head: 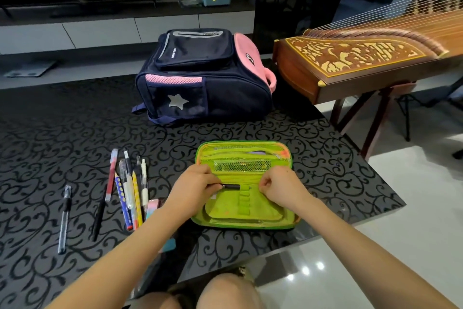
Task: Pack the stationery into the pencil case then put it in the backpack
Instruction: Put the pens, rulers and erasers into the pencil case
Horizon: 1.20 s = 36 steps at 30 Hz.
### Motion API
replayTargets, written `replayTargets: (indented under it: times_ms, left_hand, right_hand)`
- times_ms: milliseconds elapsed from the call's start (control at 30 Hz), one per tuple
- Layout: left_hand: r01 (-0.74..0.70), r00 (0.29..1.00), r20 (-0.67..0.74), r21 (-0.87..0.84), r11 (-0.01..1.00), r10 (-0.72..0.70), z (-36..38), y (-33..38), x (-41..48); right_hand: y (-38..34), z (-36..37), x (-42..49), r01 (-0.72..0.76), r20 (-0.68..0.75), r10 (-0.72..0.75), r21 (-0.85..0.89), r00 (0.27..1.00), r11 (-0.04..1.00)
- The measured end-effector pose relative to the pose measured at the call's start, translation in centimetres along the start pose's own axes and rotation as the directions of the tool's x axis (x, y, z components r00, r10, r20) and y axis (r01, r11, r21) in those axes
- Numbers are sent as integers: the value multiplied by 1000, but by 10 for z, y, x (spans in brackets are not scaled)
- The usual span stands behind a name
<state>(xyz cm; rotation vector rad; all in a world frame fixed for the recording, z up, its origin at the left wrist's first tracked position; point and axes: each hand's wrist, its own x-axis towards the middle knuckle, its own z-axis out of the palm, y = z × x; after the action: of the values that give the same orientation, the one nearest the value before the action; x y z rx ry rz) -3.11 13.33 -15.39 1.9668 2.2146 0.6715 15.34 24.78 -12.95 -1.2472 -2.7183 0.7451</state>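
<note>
A green pencil case (244, 218) lies open flat on the black patterned rug, its inside lime with elastic loops and a mesh pocket. My left hand (194, 187) grips a black pen (230, 186) lying across the case's middle. My right hand (279, 184) pinches the case's inner strap at the right. Several pens and pencils (129, 188) lie in a bunch left of the case, and two more black pens (64, 218) lie farther left. A pastel eraser (153, 204) shows beside my left wrist. The navy and pink backpack (203, 75) lies zipped behind the case.
A wooden zither (363, 58) on a stand is at the right, close to the backpack. The rug (50, 148) ends at glossy white tiles (375, 246) on the right and front. A low TV cabinet (100, 30) runs along the back. My knees show at the bottom.
</note>
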Motion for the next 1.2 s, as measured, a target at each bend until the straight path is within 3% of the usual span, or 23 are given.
replayTargets:
  times_ms: [233, 467, 633, 767, 867, 967, 1067, 1200]
  left_hand:
    - [-31, 999, -19, -39, 999, 30, 12, 8, 7]
    - [3, 1000, 10, -80, 997, -3, 17, 11, 3]
    - [158, 980, -115, -43, 987, -162, -1, -11, -18]
    - [484, 862, -234, 120, 867, -449, -30, -48, -46]
    - [661, 750, -163, 160, 733, -641, -48, -70, -66]
    - [692, 721, -49, -11, 722, -691, -56, -82, -74]
    - [717, 679, -46, -169, 676, -732, -65, -87, -77]
    - [762, 588, -39, -306, 570, -808, -76, -94, -80]
  right_hand:
    - [-2, 9, -4, 6, -12, -6, 12, 1000, 1000]
    - [-7, 14, -7, 48, -19, -51, -146, 999, 988]
    - [-14, 13, -11, 70, -36, -86, -321, 996, 945]
    - [-23, 13, -5, 41, 9, -41, -346, 999, 937]
    - [-33, 11, 5, 10, 67, 16, -375, 998, 927]
    - [-49, 8, 12, 19, 91, 33, -522, 995, 853]
    - [-74, 7, 20, 31, 118, 57, -637, 991, 771]
    - [-117, 15, 31, 61, 122, 25, -650, 992, 758]
